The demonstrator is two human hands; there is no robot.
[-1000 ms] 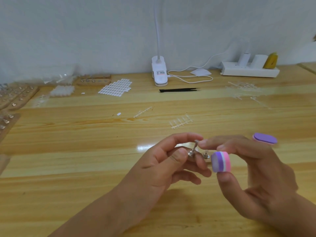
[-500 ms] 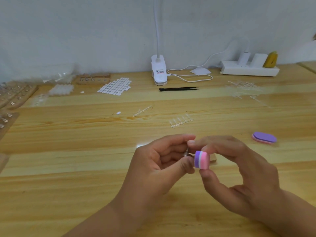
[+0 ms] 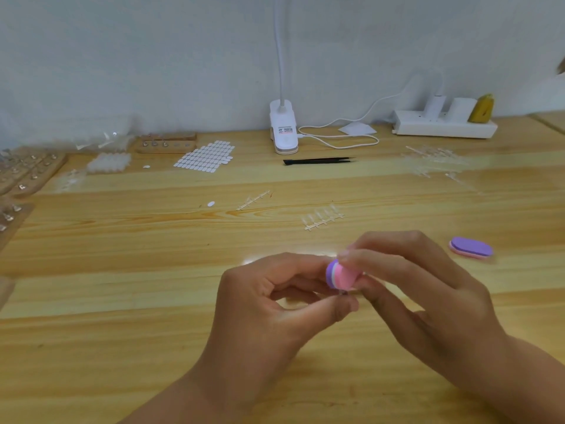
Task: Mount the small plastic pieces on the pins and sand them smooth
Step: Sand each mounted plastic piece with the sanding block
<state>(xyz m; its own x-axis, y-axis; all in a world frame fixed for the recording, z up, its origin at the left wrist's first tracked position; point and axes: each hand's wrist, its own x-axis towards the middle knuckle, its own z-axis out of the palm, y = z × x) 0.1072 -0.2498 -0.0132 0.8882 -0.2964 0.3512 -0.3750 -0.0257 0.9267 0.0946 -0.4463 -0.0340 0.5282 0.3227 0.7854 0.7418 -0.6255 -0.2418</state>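
Sanding under way, by the look of things, well in front of the lamp clamp [image 3: 283,130] and a little to its right, above the desk [image 3: 122,301]. Right hand [image 3: 428,298] with a narrow grip on the buffer block [image 3: 338,275]: thumb below, fingers [image 3: 376,254] above, purple-white-pink edge turned toward the camera. Left hand [image 3: 269,304] curled tight, thumb and forefinger pinching a small dark bit of metal just under the block, judged to be the pin [image 3: 344,292]. Plastic piece hidden behind the block; cannot tell how squarely seated.

Likely featherweight, thin, glossy and brittle at the edges, so prone to slip, flex or pop off under a hard stroke. Best held not by the piece itself but low on the pin stem, pinched firmly close beneath the head, leaving the top free for the abrasive. Block judged soft, springy foam: hold by the flat sides, press lightly, stroke short.

Clear sprue of spare pieces [image 3: 322,217] lying between the lamp clamp and the hands; a thinner sprue [image 3: 253,199] in front of the clamp, slightly left. Black tweezers [image 3: 318,160] just in front of the clamp. Second buffer [image 3: 470,246] flat on the desk, far to the clamp's front right, well apart from the right hand.
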